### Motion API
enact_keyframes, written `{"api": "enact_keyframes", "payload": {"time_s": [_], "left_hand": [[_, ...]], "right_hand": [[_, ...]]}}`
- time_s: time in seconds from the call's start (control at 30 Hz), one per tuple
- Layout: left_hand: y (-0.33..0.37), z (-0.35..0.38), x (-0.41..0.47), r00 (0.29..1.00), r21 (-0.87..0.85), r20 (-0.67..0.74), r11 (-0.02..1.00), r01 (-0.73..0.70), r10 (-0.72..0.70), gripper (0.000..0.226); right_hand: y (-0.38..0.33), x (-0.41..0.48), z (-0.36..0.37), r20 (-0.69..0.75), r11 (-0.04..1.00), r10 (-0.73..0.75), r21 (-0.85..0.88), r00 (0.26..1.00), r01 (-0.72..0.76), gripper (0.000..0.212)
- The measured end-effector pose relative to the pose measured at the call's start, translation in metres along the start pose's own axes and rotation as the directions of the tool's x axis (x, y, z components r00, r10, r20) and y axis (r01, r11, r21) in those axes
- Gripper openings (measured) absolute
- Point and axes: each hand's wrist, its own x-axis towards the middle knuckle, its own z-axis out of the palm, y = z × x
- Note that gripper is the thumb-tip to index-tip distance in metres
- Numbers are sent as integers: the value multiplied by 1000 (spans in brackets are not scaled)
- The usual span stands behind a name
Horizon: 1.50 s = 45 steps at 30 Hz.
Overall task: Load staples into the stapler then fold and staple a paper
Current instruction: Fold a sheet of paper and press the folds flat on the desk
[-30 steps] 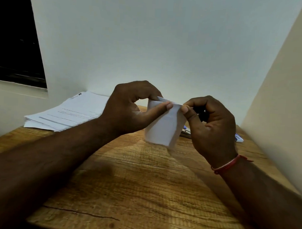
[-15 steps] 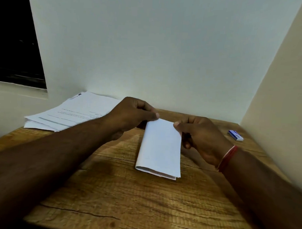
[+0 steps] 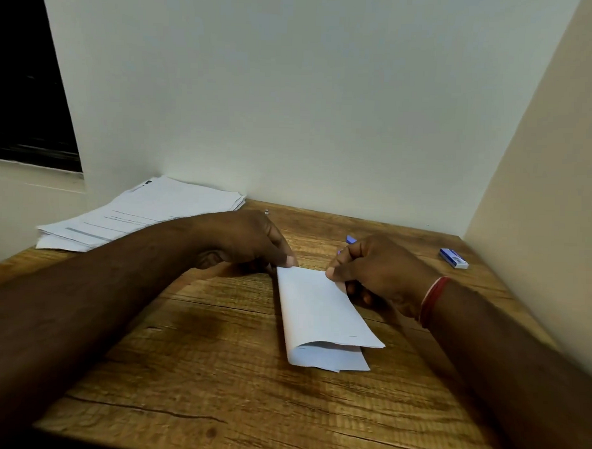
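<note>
On the brown wooden table, right of centre, the folded white sheet of paper lies with its far corners pinched by the left hand and right hand, which should probably square the layers splayed at the near end before stapling.

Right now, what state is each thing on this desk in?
Folded paper: folded into layers, lying on the table, near end gaping a little.
Left hand: pinches the paper's far left corner.
Right hand: pinches the far right corner, thumb on top.
Stack of sheets: lying flat at the far left, untouched.
Small blue box: lying flat at the far right, apart from both hands.
</note>
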Motion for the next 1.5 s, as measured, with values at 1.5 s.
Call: {"api": "enact_keyframes", "payload": {"time_s": [1.5], "left_hand": [[-4, -7, 5, 993, -369, 67, 922, 118, -100, 29]], "right_hand": [[6, 2, -6, 17, 976, 20, 214, 1000, -23, 13]]}}
